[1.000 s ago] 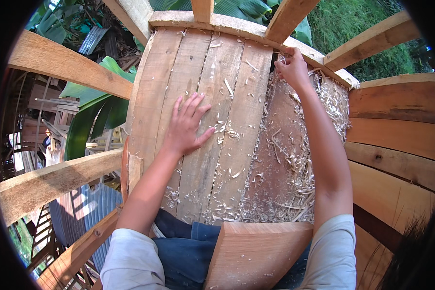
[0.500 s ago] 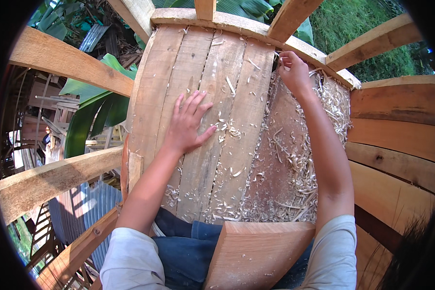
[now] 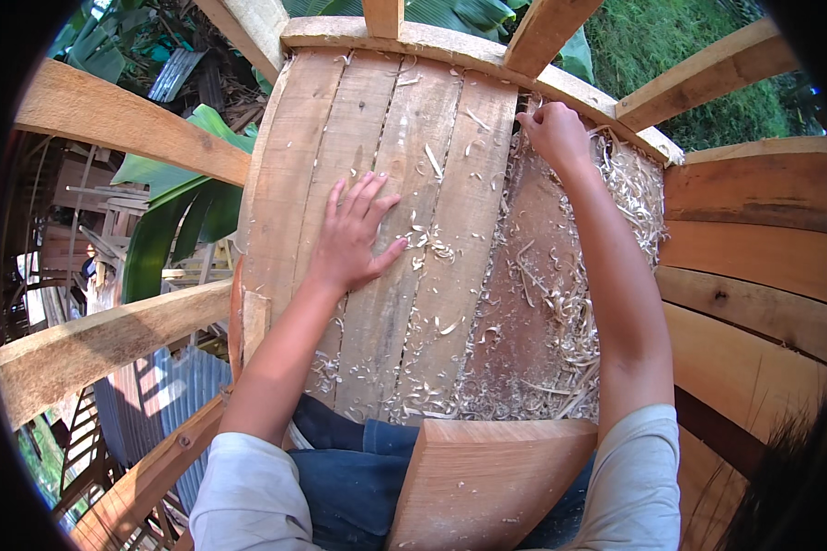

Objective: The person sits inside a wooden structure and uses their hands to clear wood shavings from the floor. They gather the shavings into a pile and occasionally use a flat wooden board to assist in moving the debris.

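Observation:
My left hand [image 3: 352,230] lies flat on the pale wooden planks [image 3: 358,129], fingers spread, with nothing in it. At the far edge of the boards, my right hand [image 3: 559,135] is closed, with its fingers curled in beside a dark gap [image 3: 521,108] between the planks and a reddish board [image 3: 535,248]. Whatever those fingers pinch is too small or hidden to make out. Curled wood shavings [image 3: 636,188] are heaped to the right of this hand, and more are scattered over the planks. A thick smooth wooden board [image 3: 496,477] leans upright against my lap.
A wooden rail [image 3: 432,39] with upright posts borders the far side. Slanting beams [image 3: 129,119] stand on the left, with banana leaves [image 3: 179,202] and corrugated sheets [image 3: 156,395] beyond them. A wall of horizontal planks [image 3: 753,257] rises on the right.
My right hand has shifted slightly left and nearer, its fingers curling further down at the gap. The left hand stays resting on the planks.

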The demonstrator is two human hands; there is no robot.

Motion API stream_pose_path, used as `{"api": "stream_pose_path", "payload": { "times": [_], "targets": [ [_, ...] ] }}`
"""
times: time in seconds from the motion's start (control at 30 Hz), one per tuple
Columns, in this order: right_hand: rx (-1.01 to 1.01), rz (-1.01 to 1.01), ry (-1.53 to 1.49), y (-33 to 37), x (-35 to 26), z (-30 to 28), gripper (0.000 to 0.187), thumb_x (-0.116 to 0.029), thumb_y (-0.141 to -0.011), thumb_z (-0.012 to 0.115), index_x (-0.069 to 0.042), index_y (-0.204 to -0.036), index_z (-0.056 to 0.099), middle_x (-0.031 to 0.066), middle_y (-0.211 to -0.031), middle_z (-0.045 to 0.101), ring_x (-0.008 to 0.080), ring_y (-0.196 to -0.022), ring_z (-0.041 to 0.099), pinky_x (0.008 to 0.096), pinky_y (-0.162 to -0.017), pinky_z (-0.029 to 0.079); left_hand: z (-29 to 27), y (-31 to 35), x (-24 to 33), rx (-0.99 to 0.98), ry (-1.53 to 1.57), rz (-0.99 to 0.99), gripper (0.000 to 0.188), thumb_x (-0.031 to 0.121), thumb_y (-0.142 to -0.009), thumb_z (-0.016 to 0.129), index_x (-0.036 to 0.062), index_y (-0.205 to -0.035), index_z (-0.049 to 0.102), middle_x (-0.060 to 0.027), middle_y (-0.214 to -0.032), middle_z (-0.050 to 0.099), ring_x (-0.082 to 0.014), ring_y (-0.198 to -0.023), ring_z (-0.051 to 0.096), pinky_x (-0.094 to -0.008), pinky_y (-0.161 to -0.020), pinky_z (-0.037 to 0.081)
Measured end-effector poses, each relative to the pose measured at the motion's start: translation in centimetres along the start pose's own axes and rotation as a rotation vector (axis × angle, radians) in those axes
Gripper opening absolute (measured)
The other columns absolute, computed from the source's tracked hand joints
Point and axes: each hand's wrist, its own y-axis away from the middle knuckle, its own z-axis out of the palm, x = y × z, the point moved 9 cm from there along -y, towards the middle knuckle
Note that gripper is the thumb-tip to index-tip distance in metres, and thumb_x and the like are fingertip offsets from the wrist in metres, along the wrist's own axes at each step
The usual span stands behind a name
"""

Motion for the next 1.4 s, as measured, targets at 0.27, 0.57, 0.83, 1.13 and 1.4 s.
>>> {"api": "stream_pose_path", "payload": {
  "times": [0.27,0.57,0.83,1.13,1.4],
  "targets": [
    [0.023,-0.443,0.226,1.3,-1.0,1.2,0.041,-0.013,-0.079,0.067,-0.011,-0.120,0.065,0.0111,-0.130,0.062,0.0307,-0.118,0.061,0.0457,-0.095,0.050,0.1,-0.3,0.3,0.001,0.016,0.008,0.058,0.044,-0.086,0.064,0.0127,-0.133,0.052,-0.0138,-0.150,0.042,-0.0310,-0.145,0.033,-0.0531,-0.121,0.015],
    [0.021,-0.608,0.240,2.8,-2.5,0.3,0.041,0.002,-0.071,0.060,-0.009,-0.111,0.057,0.0111,-0.131,0.058,0.0282,-0.131,0.049,0.0435,-0.106,0.039,0.0,0.0,0.0,0.003,0.011,-0.001,0.057,0.044,-0.086,0.064,0.0131,-0.133,0.052,-0.0139,-0.150,0.042,-0.0311,-0.145,0.033,-0.0535,-0.121,0.016],
    [0.071,-0.469,0.211,2.7,-2.8,-0.2,0.041,0.002,-0.071,0.059,-0.006,-0.111,0.051,0.0131,-0.114,0.063,0.0309,-0.122,0.055,0.0409,-0.102,0.041,0.2,0.1,0.0,-0.014,0.005,-0.003,0.057,0.044,-0.086,0.064,0.0130,-0.133,0.052,-0.0136,-0.150,0.042,-0.0314,-0.145,0.033,-0.0535,-0.121,0.016],
    [0.020,-0.639,0.190,7.5,-4.1,0.2,0.056,-0.027,-0.092,0.062,-0.009,-0.142,0.044,0.0184,-0.149,0.044,0.0311,-0.142,0.037,0.0470,-0.118,0.029,-0.1,0.0,0.0,0.003,0.021,0.001,0.057,0.044,-0.086,0.064,0.0129,-0.132,0.053,-0.0135,-0.150,0.042,-0.0311,-0.145,0.033,-0.0534,-0.121,0.016],
    [0.095,-0.523,0.189,9.2,-0.5,0.3,0.053,-0.040,-0.101,0.051,-0.011,-0.146,0.046,0.0157,-0.154,0.041,0.0271,-0.145,0.035,0.0464,-0.121,0.024,0.0,-0.1,0.2,0.000,0.002,0.015,0.058,0.045,-0.086,0.064,0.0122,-0.133,0.052,-0.0149,-0.149,0.043,-0.0315,-0.145,0.033,-0.0536,-0.121,0.016]
  ]
}}
